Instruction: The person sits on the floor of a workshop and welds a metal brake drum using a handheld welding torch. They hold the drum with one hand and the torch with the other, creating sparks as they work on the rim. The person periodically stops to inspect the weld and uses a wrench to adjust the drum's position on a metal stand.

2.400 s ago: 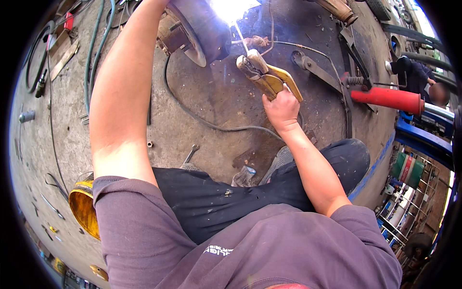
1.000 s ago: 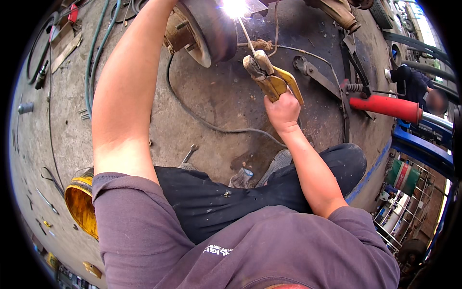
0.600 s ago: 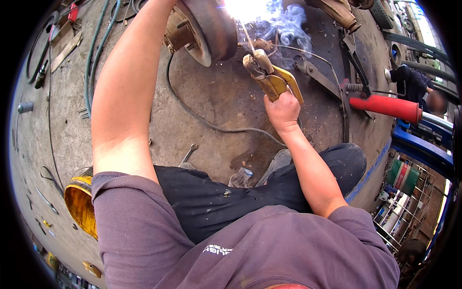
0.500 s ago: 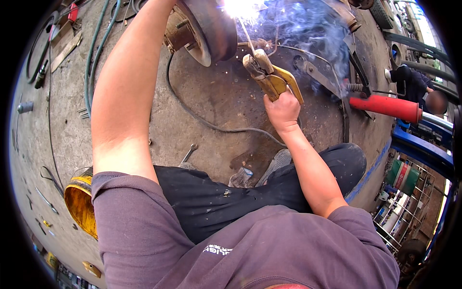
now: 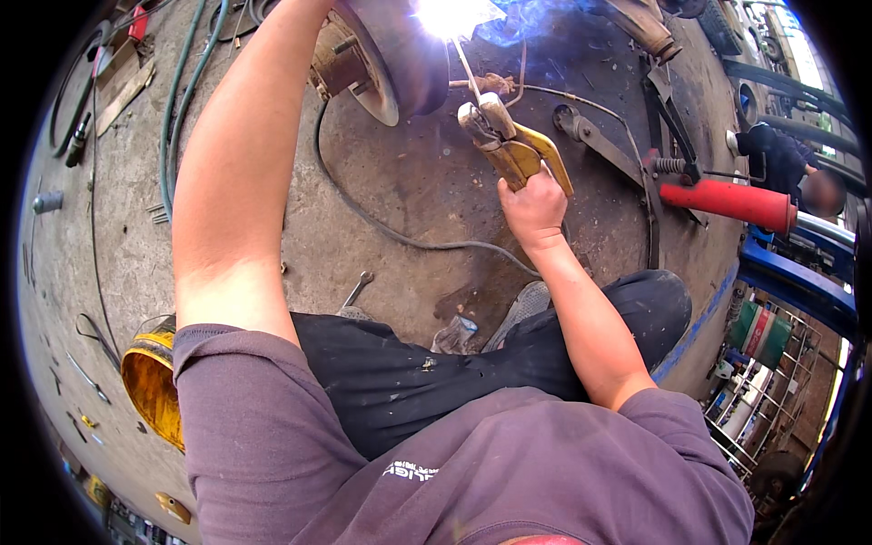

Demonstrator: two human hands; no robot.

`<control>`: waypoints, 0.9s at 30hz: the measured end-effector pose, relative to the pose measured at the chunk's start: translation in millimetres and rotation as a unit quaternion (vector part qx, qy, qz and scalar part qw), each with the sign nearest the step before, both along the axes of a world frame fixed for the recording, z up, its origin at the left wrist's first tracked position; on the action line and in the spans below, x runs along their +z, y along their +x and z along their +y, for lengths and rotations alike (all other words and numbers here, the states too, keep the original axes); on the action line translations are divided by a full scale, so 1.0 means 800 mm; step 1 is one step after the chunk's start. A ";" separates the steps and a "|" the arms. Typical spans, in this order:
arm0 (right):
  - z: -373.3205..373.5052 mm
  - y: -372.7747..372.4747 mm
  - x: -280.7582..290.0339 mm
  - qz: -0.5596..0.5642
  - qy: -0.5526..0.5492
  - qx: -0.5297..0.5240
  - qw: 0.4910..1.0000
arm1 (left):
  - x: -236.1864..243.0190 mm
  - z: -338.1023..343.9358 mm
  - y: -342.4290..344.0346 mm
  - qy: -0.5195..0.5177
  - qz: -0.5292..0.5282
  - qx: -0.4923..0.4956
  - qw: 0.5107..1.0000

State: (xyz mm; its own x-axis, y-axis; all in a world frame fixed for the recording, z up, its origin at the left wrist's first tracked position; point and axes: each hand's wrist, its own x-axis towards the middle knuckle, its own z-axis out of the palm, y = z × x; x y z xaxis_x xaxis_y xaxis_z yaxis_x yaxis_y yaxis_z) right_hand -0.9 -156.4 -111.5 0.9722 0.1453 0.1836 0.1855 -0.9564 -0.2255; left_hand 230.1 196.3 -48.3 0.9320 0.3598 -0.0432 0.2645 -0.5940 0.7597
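Observation:
My right hand [image 5: 536,204] grips a worn yellow electrode holder [image 5: 518,154], which clamps a thin rod [image 5: 469,65]. The rod reaches up to a glaring white welding arc [image 5: 452,16] with blue smoke drifting to its right. A dark round metal drum with a hub [image 5: 404,68] is just left of the arc. My left forearm stretches up along the drum's left side; the hand itself is cut off by the upper edge, so what it holds is hidden. A black cable [image 5: 413,242] curves across the concrete floor beneath the holder.
A red cylinder [image 5: 727,202] on a jack and a blue steel frame [image 5: 799,282] are at right, near a person in dark clothes [image 5: 772,154]. A wrench [image 5: 359,289] lies by my legs. A yellow container [image 5: 150,391] sits at left, beside scattered hoses [image 5: 177,136] and tools.
Smoke that billowed rightward about half a second ago has thinned. Compared with the oldest frame, drum, holder and right hand appear slightly lower and further right in the picture.

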 end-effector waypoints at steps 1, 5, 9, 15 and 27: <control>-0.001 0.000 0.000 -0.002 0.001 0.005 1.000 | 0.001 0.000 -0.001 -0.004 0.004 -0.001 1.000; -0.005 -0.002 0.001 -0.070 0.077 0.019 0.994 | 0.021 -0.006 -0.009 0.030 0.009 -0.015 0.999; 0.003 0.004 0.012 -0.114 0.108 0.010 0.987 | 0.025 -0.003 -0.010 0.033 0.032 -0.020 0.999; 0.000 0.001 0.007 -0.072 0.077 -0.012 0.994 | 0.028 -0.007 -0.014 0.028 0.027 -0.001 0.999; 0.000 0.006 -0.006 -0.049 0.045 0.010 0.998 | 0.025 -0.008 -0.012 0.027 0.017 -0.003 0.999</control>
